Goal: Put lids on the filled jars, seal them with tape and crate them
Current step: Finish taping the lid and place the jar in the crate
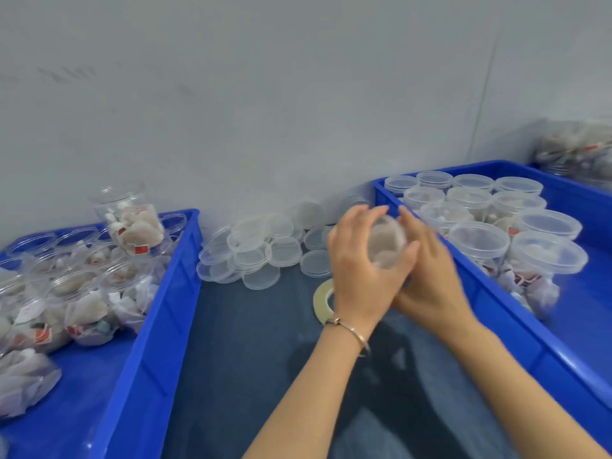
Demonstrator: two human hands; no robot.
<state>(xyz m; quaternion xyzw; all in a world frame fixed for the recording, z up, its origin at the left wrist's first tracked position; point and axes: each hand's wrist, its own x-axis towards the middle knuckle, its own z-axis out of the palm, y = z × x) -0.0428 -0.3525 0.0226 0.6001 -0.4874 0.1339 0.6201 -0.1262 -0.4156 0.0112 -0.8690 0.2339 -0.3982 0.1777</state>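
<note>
Both hands hold one clear filled jar [386, 241] above the dark table, its lidded top tilted toward me. My left hand [359, 263] wraps its left side, fingers curled over the rim. My right hand [430, 273] grips the right side from behind. A roll of pale tape [323, 298] lies flat on the table just left of my left wrist. A heap of loose clear lids [265, 250] sits against the wall. The blue crate on the right [490, 293] holds several lidded jars [480, 241].
The blue crate on the left [159, 309] holds several open jars of tea bags, one jar [132, 223] stacked on top of the others. A grey wall stands close behind. More bagged jars [576, 150] sit at far right.
</note>
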